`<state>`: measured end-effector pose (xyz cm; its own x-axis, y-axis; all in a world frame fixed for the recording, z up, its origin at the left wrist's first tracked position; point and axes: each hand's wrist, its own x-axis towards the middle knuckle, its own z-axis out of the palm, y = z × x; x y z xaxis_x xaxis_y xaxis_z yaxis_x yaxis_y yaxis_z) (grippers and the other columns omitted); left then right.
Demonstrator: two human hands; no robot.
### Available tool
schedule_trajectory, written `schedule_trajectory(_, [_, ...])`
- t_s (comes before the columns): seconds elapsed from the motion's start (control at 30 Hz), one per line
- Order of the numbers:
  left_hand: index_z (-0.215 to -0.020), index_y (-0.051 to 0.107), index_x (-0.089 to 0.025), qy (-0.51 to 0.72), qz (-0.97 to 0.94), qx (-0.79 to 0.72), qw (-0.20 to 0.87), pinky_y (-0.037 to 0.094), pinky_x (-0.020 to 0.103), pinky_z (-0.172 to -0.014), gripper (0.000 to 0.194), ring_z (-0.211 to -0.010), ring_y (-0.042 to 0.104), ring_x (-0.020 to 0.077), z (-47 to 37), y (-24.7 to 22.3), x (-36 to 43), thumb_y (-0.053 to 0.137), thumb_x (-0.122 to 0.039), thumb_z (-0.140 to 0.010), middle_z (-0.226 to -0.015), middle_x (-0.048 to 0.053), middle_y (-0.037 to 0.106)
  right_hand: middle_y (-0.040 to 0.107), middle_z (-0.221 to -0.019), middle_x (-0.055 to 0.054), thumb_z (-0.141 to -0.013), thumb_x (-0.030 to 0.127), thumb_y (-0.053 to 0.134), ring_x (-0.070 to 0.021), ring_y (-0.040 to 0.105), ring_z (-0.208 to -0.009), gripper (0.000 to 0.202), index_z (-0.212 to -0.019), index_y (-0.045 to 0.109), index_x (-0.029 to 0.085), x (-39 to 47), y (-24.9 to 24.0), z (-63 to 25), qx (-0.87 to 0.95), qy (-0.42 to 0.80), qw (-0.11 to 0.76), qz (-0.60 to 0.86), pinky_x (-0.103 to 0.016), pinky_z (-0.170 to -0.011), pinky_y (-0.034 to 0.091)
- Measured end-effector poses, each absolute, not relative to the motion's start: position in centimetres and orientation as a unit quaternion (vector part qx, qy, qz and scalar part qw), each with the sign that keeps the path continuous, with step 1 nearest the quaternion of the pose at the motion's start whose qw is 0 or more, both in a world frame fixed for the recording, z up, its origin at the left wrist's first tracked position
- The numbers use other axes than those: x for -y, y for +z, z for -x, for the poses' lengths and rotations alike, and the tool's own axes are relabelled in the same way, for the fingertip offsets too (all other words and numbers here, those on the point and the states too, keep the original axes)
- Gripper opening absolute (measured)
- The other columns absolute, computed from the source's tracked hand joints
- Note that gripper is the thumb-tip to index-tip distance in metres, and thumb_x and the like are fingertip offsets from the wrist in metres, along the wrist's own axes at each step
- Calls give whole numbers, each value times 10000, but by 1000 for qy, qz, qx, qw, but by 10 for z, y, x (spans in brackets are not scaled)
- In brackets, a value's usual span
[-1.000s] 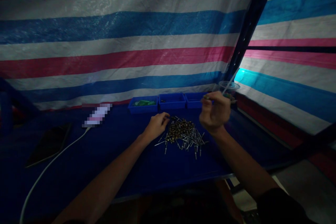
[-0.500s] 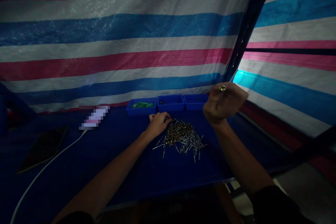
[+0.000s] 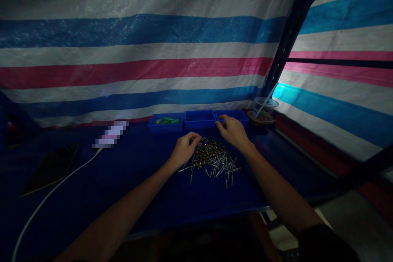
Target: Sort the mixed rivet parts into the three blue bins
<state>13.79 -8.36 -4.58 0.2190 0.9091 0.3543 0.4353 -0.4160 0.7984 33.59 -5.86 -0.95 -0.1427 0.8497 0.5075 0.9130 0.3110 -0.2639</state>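
A heap of brass-coloured and silver metal pieces with thin pins [image 3: 215, 157] lies on the blue table [image 3: 172, 208]. At the heap's left edge rests my left hand [image 3: 186, 147], its fingers curled at the pieces; what they may pinch is too small to make out. My right hand [image 3: 233, 131] hovers over the back right of the heap, in front of the right blue bin [image 3: 241, 118], with thumb and fingertips near each other. Whether it holds something cannot be seen. The middle blue bin [image 3: 199, 120] has a small dark item inside.
Green items lie in the left blue bin [image 3: 166, 123]. A clear plastic cup with a straw [image 3: 264, 108] stands at the back right. To the left are a blurred-out bright device [image 3: 111, 134], its white cable [image 3: 58, 186] and a dark tablet [image 3: 50, 170].
My right hand has come down and left from its raised place at the right, where a round brass-coloured end showed in it. The cup is now visible. My left hand has barely moved.
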Motion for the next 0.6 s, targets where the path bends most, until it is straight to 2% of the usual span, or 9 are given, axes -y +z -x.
schedule_trajectory(0.07, [-808,624,-160,435,-709,-471,293,423,265,-670,273,-704,592,161,-137,-49,79,471,-377,-873,-701,9,634,655,-823,-52,-914,370,450,-201,589,-834,306,-1112,566,168,70,-11,-326,796,-27,322,511,-319,-759,408])
schedule_trajectory(0.17, [-713,587,-154,459,-695,-465,301,395,253,-617,369,-647,548,150,-134,-52,75,430,-444,-879,-644,3,588,645,-847,-43,-885,322,512,-179,568,-833,229,-1047,584,176,85,-12,-305,863,-18,294,411,-296,-749,395])
schedule_trajectory(0.27, [-692,569,-152,469,-694,-454,305,366,241,-580,404,-616,520,139,-133,-51,75,419,-479,-877,-627,-2,565,641,-856,-57,-886,267,508,-174,552,-814,157,-976,585,164,92,-14,-292,872,-43,271,404,-293,-713,380])
schedule_trajectory(0.4, [-686,568,-153,473,-697,-448,299,366,236,-575,428,-603,518,135,-135,-47,79,404,-493,-887,-614,-4,561,637,-818,-54,-889,277,511,-173,549,-788,130,-873,580,168,93,-12,-292,858,-66,296,414,-297,-691,387])
schedule_trajectory(0.47, [-714,592,-151,462,-709,-446,290,393,240,-595,455,-617,541,144,-134,-47,79,345,-474,-917,-620,5,578,634,-800,-50,-895,277,500,-167,558,-771,132,-859,573,173,95,-8,-297,839,-78,358,401,-301,-690,407])
schedule_trajectory(0.53, [-801,634,-150,424,-737,-458,259,422,250,-635,424,-653,575,156,-133,-48,76,335,-420,-933,-661,16,617,624,-788,-40,-904,273,483,-155,564,-741,118,-902,559,183,98,0,-303,797,-113,475,356,-304,-683,430])
schedule_trajectory(0.6, [-926,655,-160,367,-774,-474,205,441,261,-692,302,-715,604,166,-131,-51,70,410,-336,-917,-741,25,659,606,-795,-27,-903,277,485,-146,562,-706,117,-986,526,206,102,10,-311,718,-173,608,291,-308,-657,444])
